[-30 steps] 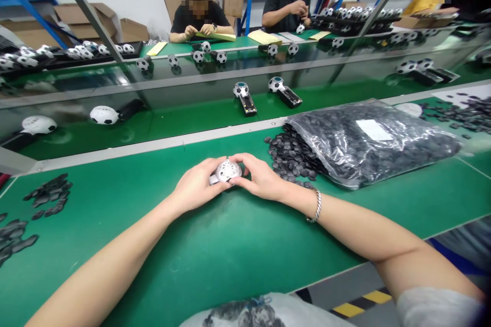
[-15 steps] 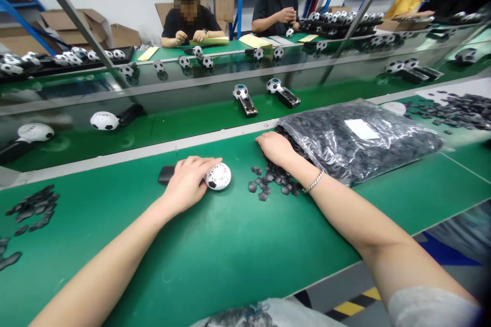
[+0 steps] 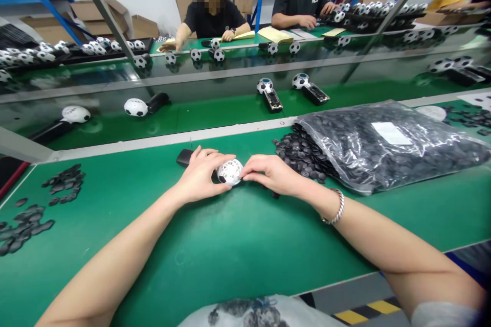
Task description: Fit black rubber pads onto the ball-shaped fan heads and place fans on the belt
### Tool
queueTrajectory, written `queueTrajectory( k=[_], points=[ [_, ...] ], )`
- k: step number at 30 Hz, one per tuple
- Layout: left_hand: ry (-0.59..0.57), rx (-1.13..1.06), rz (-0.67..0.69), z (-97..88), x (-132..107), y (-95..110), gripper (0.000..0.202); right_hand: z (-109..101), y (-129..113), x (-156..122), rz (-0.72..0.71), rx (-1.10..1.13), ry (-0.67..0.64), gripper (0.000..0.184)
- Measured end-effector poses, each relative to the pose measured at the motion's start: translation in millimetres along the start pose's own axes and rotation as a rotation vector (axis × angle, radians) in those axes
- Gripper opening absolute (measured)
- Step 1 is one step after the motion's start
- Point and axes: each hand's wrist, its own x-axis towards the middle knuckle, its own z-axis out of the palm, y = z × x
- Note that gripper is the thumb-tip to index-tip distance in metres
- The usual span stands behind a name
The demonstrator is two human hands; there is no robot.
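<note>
My left hand [image 3: 201, 172] is closed around a white soccer-ball-shaped piece [image 3: 230, 170] with cut-out openings, thumb on the near side and fingers on the far side. A black handle [image 3: 184, 157] sticks out to the left behind that hand. At the ball's right edge, my right hand [image 3: 270, 172] has thumb and forefinger pinched together, touching or nearly touching the ball. What lies between those fingertips is too small to make out. Beyond the right hand, black pentagon pieces [image 3: 303, 153] spill from a clear plastic bag [image 3: 387, 148] full of them.
More black pieces [image 3: 26, 225] lie loose on the green table [image 3: 199, 255] at the left. Behind a metal rail [image 3: 169, 139], a green conveyor [image 3: 215, 112] carries several soccer-ball devices [image 3: 136, 107]. Co-workers [image 3: 213, 15] sit across, near trays of balls [image 3: 103, 47].
My right hand has moved left from the pile of black pieces to the ball. My left thumb now shows along the ball's near side. The view has shifted, and a co-worker's arm reaches out.
</note>
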Motion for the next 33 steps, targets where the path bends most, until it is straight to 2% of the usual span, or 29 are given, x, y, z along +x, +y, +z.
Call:
queueTrajectory(
  k=[4,11,15,21,24,26,29,31,33],
  points=[
    [0.032,-0.004,-0.030,4.1,-0.3,3.1,0.066,9.3,-0.3,1.8,-0.003,-0.033,0.027,0.007],
    [0.099,0.003,-0.090,10.8,1.1,9.1,0.060,15.3,4.0,3.6,0.037,0.136,0.130,0.009],
    [0.123,-0.027,-0.093,12.4,2.0,9.6,0.056,19.3,8.2,2.3,0.121,0.223,0.177,0.022],
    [0.117,-0.054,-0.067,9.7,4.0,6.9,0.055,24.5,7.8,5.6,0.214,0.187,0.186,0.030],
    [0.061,-0.076,-0.040,9.0,4.1,4.8,0.056,13.5,8.4,7.2,0.277,0.123,0.108,0.030],
    [0.052,-0.070,-0.026,9.3,3.2,3.5,0.061,0.7,9.9,6.0,0.315,-0.061,0.004,0.028],
    [0.075,-0.049,-0.027,8.0,0.4,2.1,0.066,-17.2,13.3,2.1,0.462,-0.421,-0.139,0.025],
    [0.016,-0.070,-0.006,5.0,-2.1,2.3,0.062,-23.8,15.4,0.0,0.538,-0.538,-0.206,0.017],
    [-0.087,-0.120,0.021,2.4,-4.6,4.1,0.060,-26.0,17.0,-1.0,0.537,-0.556,-0.250,0.008]
  ],
)
